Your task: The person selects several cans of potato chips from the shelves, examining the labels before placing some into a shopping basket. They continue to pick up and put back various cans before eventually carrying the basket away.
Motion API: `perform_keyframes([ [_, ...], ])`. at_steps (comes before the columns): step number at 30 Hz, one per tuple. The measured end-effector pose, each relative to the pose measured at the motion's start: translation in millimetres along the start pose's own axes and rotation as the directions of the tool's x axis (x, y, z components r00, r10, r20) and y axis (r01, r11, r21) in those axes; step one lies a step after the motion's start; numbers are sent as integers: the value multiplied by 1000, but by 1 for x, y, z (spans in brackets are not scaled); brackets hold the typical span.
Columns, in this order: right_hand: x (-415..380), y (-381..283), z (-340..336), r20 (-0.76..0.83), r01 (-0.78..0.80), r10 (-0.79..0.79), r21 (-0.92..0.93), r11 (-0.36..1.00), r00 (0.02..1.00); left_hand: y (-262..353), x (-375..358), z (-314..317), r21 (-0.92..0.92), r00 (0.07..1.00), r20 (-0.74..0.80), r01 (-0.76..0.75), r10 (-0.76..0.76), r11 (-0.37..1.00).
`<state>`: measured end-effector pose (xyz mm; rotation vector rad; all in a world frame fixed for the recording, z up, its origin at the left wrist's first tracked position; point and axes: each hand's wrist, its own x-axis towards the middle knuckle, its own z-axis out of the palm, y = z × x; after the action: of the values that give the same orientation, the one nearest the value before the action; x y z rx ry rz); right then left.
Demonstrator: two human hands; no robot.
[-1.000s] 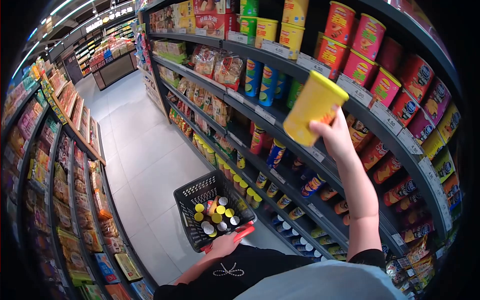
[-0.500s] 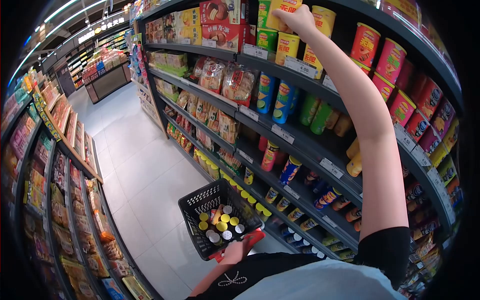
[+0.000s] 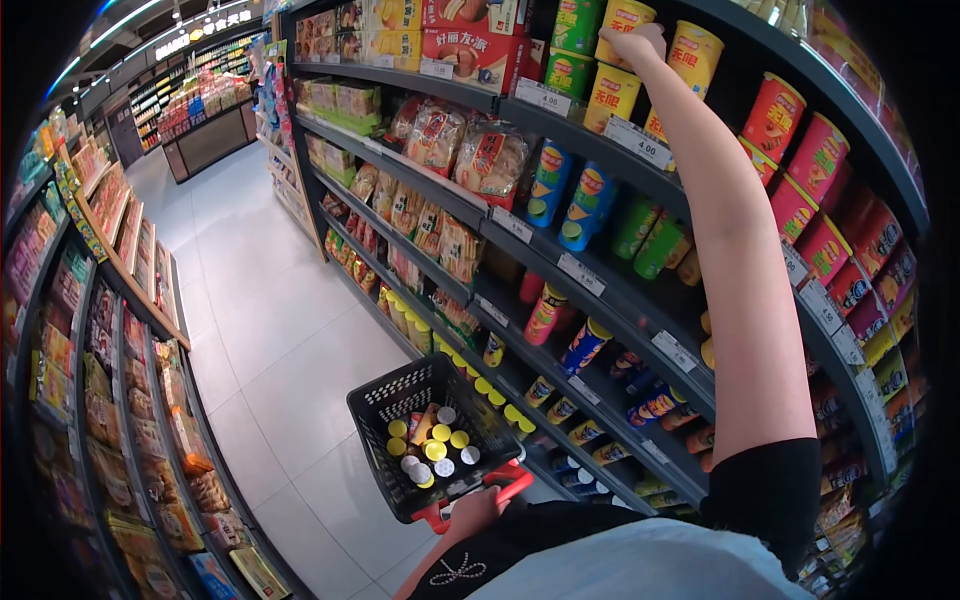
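Note:
My right hand (image 3: 640,44) reaches up to the upper shelf, its fingers closed around a yellow potato chip canister (image 3: 625,16). That canister stands upright over another yellow canister (image 3: 610,95). Green canisters (image 3: 573,45) stand to its left, and one more yellow canister (image 3: 694,62) is to the right, behind my wrist. Low in front of me, my left hand (image 3: 474,511) is wrapped round the red handle (image 3: 515,487) of a black shopping basket (image 3: 375,410). Inside the basket are several small canisters with yellow and white lids (image 3: 435,450).
Price tags (image 3: 640,143) line the shelf edges. Lower shelves carry blue canisters (image 3: 587,207) and bagged snacks (image 3: 490,160). Red and pink canisters (image 3: 773,115) stand at right. Another snack rack (image 3: 110,400) borders the tiled aisle (image 3: 270,370) on the left.
The view has shifted slightly, so the shelves sit lower and further right. My right hand stays at the yellow canister, which appears a little lower in view; my left hand keeps hold of the basket handle.

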<state>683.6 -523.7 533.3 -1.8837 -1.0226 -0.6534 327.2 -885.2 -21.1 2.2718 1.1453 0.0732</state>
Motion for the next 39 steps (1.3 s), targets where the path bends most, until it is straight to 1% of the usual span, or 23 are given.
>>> perform_keyframes([
  [2,8,8,6,4,-29,29,-1,1000,1000,-2,1,4,-13,1000,6,-3,3,1000],
  [3,13,9,11,-51,-33,31,-25,999,998,-4,3,6,-22,1000,15,-8,8,1000],
  [6,18,14,18,-55,-33,31,-30,999,998,-2,2,2,-17,999,34,2,-1,1000],
  [9,3,10,9,-25,22,-21,30,999,999,0,1,-2,-18,999,45,15,-14,1000],
  [12,-20,-16,-10,-74,-140,148,102,985,986,1,2,-5,-12,997,71,28,-27,1000],
  [16,-23,-19,-15,-34,-158,163,124,980,986,-1,3,-1,-14,996,86,40,-39,999],
  [19,-25,-22,-19,-3,-184,186,134,974,983,-4,3,3,-11,997,78,20,-19,1000],
  [21,-27,-26,-21,4,-203,205,134,970,979,-5,4,5,-9,997,78,9,-8,1000],
  [24,-28,-32,-21,-30,-255,259,100,962,966,-7,6,8,2,998,61,-8,8,1000],
  [27,-32,-34,-27,55,-266,261,110,958,964,-8,4,9,9,999,42,-24,23,1000],
  [31,-41,-43,-33,41,-289,286,106,952,957,-6,5,5,5,998,47,-33,33,999],
  [34,-52,-49,-38,38,-309,306,102,946,951,-2,4,2,-16,999,37,3,-3,1000],
  [35,-57,-51,-44,121,-295,279,139,945,953,-1,4,1,-26,999,35,3,-2,1000],
  [38,-62,-54,-32,4,-231,234,161,959,972,-2,4,1,-46,999,43,3,-1,999],
  [39,-63,-56,-29,26,-179,177,90,980,984,-3,5,0,-48,999,53,0,3,999],
])
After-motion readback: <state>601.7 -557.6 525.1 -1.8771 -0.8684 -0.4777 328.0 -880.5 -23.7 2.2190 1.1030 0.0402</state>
